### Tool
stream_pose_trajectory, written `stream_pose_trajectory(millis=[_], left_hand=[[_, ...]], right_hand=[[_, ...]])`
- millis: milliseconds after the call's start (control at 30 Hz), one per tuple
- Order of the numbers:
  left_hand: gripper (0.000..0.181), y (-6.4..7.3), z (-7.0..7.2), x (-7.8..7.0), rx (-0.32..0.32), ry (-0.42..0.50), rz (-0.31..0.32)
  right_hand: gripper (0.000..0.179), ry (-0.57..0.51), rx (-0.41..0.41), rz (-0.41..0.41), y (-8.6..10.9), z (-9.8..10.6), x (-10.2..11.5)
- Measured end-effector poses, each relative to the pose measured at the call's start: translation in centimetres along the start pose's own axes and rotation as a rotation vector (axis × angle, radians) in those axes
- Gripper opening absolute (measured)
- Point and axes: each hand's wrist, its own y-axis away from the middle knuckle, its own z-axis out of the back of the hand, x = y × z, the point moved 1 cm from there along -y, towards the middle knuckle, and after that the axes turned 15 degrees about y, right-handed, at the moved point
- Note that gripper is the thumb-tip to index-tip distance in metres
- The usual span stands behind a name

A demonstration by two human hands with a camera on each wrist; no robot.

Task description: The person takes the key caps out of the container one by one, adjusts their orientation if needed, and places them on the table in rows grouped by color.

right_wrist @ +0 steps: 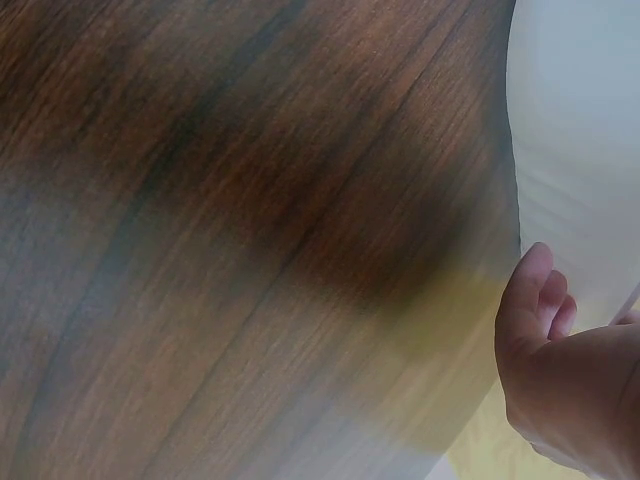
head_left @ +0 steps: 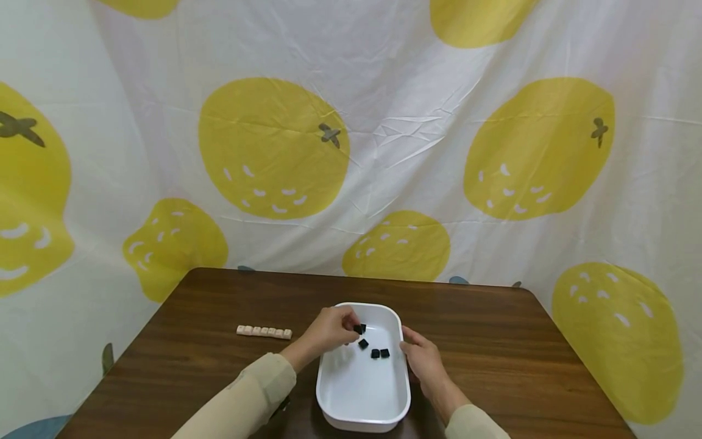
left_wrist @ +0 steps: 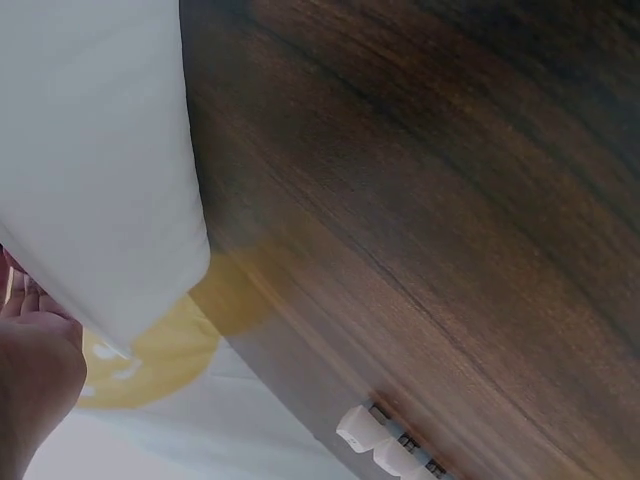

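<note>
A white rectangular tray [head_left: 364, 390] stands on the table with several small black keycap-like squares [head_left: 375, 353] inside, toward its far half. My left hand [head_left: 331, 329] reaches over the tray's left rim and pinches one black square [head_left: 358, 329] between thumb and fingertips. Another black square lies right beside it, partly hidden. At the right side of the tray, my right hand [head_left: 425, 360] grips the rim, its fingers along the outer wall [right_wrist: 570, 130]. In the left wrist view, most of my left hand [left_wrist: 40, 370] is hidden behind the tray wall [left_wrist: 100, 150].
A straight row of several pale keycap-like blocks [head_left: 264, 332] lies on the brown wooden table [head_left: 493, 353], left of the tray. Behind the table hangs a white curtain [head_left: 395, 134] printed with yellow fruit.
</note>
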Motion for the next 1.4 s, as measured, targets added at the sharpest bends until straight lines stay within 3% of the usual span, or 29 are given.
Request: stream_pose_trajectory(millis=[233,700,967,1200,1400], left_hand=[[0.017,0.0,0.1,0.1,-0.023,0.024,-0.028],[0.012,0.3,0.4,0.3,-0.060,0.103,0.052],[0.012,0.8,1.0,0.2,-0.119,0.162,0.009],[0.030,2.2,3.2,0.5,-0.143,0.150,-0.018],[0.023,4.2,5.9,1.1,-0.178,0.108,-0.025]], right_hand=[[0.047,0.008,0.009,0.004,0.1,0.0,0.1],[0.046,0.016,0.005,-0.018,0.2,0.0,0.2],[0.046,0.000,0.002,-0.004,0.1,-0.1,0.0],[0.046,0.005,0.004,0.001,0.1,-0.2,0.0],[0.046,0.006,0.000,-0.001,0.0,-0.1,0.0]])
